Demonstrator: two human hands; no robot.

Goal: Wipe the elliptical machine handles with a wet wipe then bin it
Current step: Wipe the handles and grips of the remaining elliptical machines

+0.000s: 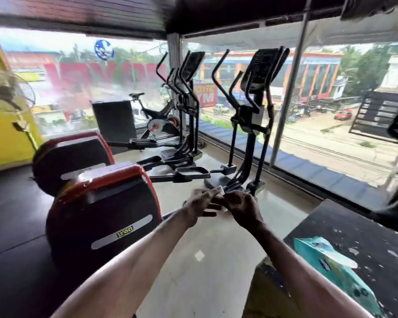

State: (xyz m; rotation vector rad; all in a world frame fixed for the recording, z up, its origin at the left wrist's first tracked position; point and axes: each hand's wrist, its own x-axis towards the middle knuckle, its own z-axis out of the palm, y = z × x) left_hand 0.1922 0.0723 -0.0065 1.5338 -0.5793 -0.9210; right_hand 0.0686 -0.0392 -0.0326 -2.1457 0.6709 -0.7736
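Nearest, to the right of the nearer elliptical machine [101, 214], one teal wipes pack [331, 265] lies on a black table [365, 230], close to its edge. Two hands meet over the strip of pale floor [205, 244] beside the machine — left hand [201, 203] and right hand [244, 208] each pinch one small wet wipe [218, 191] with curled fingers. The machine's handles [217, 72] rise ahead, well apart from the wipe. Left of it stands a second elliptical [71, 157] — beyond that, one exercise bike [156, 118]. Window glass [331, 111] walls the far side.
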